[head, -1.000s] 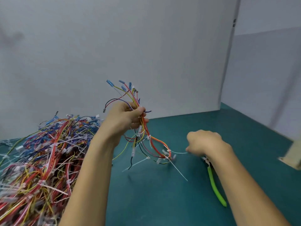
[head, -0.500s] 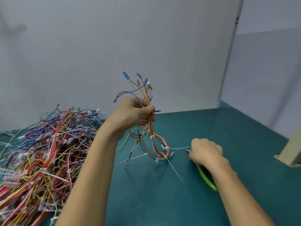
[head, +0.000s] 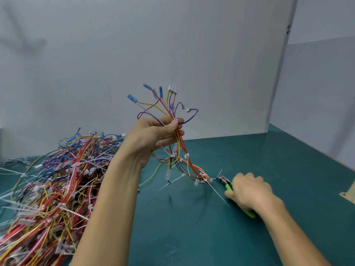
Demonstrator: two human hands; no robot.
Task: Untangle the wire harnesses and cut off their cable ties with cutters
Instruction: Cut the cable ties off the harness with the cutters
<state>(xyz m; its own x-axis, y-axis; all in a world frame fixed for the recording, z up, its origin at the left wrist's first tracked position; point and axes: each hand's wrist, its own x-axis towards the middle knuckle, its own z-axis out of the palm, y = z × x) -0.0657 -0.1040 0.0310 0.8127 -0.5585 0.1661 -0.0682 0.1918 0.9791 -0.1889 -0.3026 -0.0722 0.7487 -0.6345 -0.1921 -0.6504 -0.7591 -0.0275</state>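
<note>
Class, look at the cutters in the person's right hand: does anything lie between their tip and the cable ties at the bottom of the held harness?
Nothing visible: bare mat separates the cutters from the nearest tie.

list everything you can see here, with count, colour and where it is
held wire harness: one, red, yellow, blue and black wires with white cable ties, gripped upright over the table, lower end near the cutters
white connector: one, white, at the harness's top end
wire pile: one big tangle, mostly red, yellow and blue with white ties, on the table at the left
cutters: one, green handles, metal tip pointing at the harness's lower ties
table: one, teal, across the foreground
wall panels: pale grey, behind and to the right
beige object: one, at the right edge, cut off
left hand: closed on the harness
right hand: closed on the cutters, low on the table
</note>
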